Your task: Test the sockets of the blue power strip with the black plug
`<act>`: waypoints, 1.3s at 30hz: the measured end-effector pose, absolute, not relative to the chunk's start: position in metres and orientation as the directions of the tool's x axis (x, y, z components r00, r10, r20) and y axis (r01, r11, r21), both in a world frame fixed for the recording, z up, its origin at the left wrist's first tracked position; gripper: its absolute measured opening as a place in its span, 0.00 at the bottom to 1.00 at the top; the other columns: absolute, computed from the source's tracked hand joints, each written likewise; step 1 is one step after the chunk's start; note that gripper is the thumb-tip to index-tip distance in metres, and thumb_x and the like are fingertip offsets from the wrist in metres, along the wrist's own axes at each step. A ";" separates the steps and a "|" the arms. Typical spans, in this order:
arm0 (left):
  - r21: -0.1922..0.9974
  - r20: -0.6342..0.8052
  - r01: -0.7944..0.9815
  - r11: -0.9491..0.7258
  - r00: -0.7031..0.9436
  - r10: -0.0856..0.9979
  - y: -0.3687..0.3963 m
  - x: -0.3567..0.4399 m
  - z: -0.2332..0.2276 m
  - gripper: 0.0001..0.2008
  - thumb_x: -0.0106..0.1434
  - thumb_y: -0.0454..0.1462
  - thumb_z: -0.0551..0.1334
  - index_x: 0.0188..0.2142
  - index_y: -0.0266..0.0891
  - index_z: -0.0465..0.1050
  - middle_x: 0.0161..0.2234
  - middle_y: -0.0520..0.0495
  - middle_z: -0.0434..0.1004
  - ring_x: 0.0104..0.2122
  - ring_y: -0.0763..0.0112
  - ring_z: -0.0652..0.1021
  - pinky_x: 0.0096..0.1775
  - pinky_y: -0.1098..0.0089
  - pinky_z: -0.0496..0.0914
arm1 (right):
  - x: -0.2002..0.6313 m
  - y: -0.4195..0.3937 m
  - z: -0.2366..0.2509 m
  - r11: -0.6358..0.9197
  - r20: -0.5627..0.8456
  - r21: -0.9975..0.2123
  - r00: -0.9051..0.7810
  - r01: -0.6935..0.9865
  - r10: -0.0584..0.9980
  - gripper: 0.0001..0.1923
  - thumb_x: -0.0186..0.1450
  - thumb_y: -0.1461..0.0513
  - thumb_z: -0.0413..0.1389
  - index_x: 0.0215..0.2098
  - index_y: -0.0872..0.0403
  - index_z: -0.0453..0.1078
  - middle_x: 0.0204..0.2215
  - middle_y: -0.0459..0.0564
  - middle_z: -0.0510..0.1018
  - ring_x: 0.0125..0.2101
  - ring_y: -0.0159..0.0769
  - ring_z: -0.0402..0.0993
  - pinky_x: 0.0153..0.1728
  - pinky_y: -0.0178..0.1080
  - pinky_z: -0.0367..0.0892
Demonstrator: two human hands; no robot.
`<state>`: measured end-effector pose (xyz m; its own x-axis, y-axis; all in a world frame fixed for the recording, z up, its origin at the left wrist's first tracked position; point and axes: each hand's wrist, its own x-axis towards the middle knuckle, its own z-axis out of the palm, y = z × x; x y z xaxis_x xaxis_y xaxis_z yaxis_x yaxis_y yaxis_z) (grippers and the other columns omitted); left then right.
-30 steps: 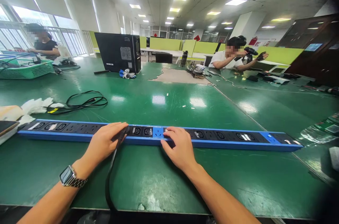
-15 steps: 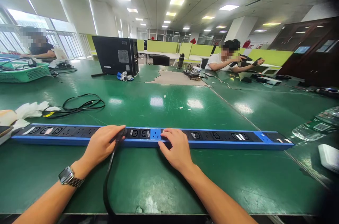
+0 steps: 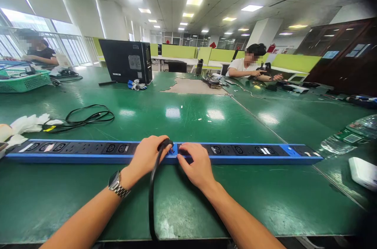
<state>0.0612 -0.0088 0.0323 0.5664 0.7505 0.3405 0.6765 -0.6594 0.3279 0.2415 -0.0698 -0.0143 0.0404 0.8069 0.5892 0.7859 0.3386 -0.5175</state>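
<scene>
A long blue and black power strip with several sockets lies across the table in front of me. My left hand is closed around a black power plug, holding it over the strip just left of centre, beside a blue socket section. From the plug a thick black cable hangs down over the table's near edge. Whether the plug's pins touch a socket is hidden. Right of that section, my right hand grips the strip, curled fingers on top and thumb at its front edge.
Behind the strip, a coiled black cable lies at left near crumpled white wrapping. A black computer case and green basket stand farther back. At right are a plastic bottle, a white box and a seated person.
My left hand has moved right along the strip with the plug and its cable, now close to my right hand. The right hand keeps its place on the strip.
</scene>
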 end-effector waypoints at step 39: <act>0.253 0.425 0.718 -0.649 0.520 0.741 -0.017 0.072 -0.006 0.38 0.54 0.29 0.58 0.65 0.37 0.51 0.52 0.42 0.76 0.52 0.60 0.74 0.55 0.57 0.64 | 0.232 -0.057 -0.001 0.252 0.471 -0.393 -0.041 0.884 0.881 0.21 0.58 0.57 0.60 0.49 0.52 0.71 0.44 0.53 0.77 0.45 0.46 0.68 0.47 0.48 0.60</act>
